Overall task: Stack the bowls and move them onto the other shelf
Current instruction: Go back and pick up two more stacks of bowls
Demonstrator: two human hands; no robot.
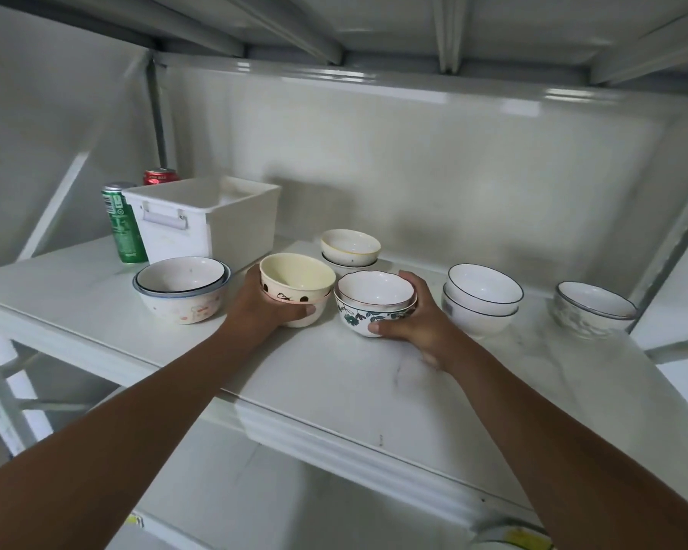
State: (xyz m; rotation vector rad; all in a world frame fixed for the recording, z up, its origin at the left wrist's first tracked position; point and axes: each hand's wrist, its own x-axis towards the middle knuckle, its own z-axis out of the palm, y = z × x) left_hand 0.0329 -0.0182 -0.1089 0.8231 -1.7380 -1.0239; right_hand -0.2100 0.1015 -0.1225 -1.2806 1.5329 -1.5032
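Note:
Several small stacks of bowls stand on the white shelf (334,383). My left hand (269,307) grips a cream bowl stack (294,277) with cartoon marks, fingers wrapped round its left side and thumb at the front. My right hand (410,319) grips a leaf-patterned bowl stack (374,299), fingers round its right side. Both stacks sit on the shelf, nearly touching. Other stacks: a blue-rimmed pair (183,283) at the left, a white pair (350,248) behind, a dark-rimmed pair (481,295) to the right, and a patterned pair (592,307) at the far right.
A white plastic bin (203,216) stands at the back left, with a green can (122,224) and a red can (159,176) beside it. A lower shelf (215,490) shows beneath the front edge. The shelf above hangs close overhead.

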